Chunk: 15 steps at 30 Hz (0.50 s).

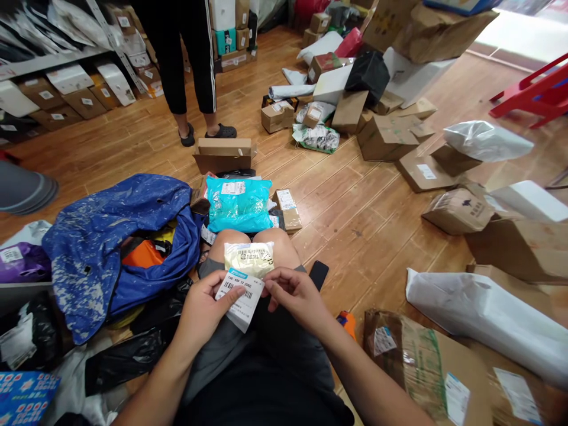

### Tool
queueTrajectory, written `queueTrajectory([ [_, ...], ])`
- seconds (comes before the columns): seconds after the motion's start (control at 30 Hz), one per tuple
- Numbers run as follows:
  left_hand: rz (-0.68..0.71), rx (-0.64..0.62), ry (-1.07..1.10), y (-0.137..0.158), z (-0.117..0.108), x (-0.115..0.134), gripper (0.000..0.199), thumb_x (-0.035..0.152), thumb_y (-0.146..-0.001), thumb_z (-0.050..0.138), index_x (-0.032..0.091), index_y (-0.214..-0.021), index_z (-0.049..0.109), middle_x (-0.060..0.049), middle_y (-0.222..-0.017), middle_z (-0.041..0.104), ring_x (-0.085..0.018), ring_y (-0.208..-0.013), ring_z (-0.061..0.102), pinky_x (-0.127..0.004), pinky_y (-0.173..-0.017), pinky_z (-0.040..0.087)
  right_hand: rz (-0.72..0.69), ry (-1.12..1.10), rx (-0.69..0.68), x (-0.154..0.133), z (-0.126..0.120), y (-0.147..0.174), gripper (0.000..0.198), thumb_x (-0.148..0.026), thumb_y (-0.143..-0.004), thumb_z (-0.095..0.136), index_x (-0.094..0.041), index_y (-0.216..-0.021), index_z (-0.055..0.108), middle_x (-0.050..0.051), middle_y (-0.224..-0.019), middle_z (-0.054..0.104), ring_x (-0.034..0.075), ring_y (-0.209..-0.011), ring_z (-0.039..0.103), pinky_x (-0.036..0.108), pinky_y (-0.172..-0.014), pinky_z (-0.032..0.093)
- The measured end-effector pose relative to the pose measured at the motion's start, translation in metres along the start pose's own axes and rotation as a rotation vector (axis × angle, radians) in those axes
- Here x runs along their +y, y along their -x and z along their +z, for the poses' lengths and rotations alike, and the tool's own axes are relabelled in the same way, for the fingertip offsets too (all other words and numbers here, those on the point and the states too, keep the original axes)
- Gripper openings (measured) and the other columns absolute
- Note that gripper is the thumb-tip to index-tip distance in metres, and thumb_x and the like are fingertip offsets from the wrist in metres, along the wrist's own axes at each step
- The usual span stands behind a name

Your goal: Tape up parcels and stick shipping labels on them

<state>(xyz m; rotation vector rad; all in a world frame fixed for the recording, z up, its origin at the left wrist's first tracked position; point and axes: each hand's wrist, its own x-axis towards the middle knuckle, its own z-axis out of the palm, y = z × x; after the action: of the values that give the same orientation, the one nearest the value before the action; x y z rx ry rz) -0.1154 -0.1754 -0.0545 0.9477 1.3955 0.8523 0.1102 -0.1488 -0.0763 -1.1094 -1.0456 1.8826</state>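
In the head view, a white shipping label [239, 307] with a blue header and a barcode lies in my left hand [208, 305], thumb across its front. My right hand [295, 293] is closed, its thumb and finger pinching at the label's upper right edge. Just beyond the label, a small pale yellow parcel [248, 258] with a printed barcode rests on my knees. A bright turquoise parcel [239, 207] lies in front of my knees on other packages.
A blue sack [119, 236] gapes at left, orange and yellow packages inside. A phone [318, 274] lies right of my knee. Boxes [388, 137] and bags are heaped at right. A person [190, 65] stands ahead beside shelves [57, 62]. A red stool [536, 92] is far right.
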Motion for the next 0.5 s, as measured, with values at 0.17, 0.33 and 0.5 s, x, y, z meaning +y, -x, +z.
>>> queueTrajectory([
  [0.17, -0.006, -0.009, -0.003, -0.0001, -0.0001, -0.0015, 0.04, 0.053, -0.083, 0.09, 0.017, -0.098, 0.08, -0.007, -0.086, 0.083, -0.022, -0.071, 0.074, -0.027, -0.064, 0.056, -0.006, 0.01, -0.018, -0.002, 0.0, 0.0018, 0.049, -0.064, -0.088, 0.084, -0.018, -0.089, 0.07, 0.002, -0.078, 0.077, 0.011, -0.054, 0.068, 0.021, -0.054, 0.051],
  [0.33, 0.001, -0.003, -0.004, 0.0001, 0.0007, -0.0001, 0.038, 0.052, -0.082, 0.09, 0.018, -0.097, 0.081, -0.007, -0.087, 0.083, -0.022, -0.072, 0.074, -0.028, -0.065, 0.056, -0.019, 0.032, 0.002, -0.0024, 0.0016, 0.0035, 0.047, -0.064, -0.09, 0.082, -0.018, -0.09, 0.07, 0.003, -0.08, 0.078, 0.011, -0.054, 0.067, 0.023, -0.055, 0.051],
  [0.5, 0.011, 0.001, 0.006, 0.001, 0.0008, -0.0001, 0.037, 0.051, -0.081, 0.091, 0.018, -0.096, 0.082, -0.008, -0.088, 0.083, -0.023, -0.072, 0.075, -0.028, -0.064, 0.057, -0.025, 0.069, 0.023, -0.0002, 0.0026, 0.0036, 0.044, -0.061, -0.089, 0.083, -0.019, -0.088, 0.069, 0.002, -0.076, 0.076, 0.013, -0.054, 0.066, 0.025, -0.054, 0.052],
])
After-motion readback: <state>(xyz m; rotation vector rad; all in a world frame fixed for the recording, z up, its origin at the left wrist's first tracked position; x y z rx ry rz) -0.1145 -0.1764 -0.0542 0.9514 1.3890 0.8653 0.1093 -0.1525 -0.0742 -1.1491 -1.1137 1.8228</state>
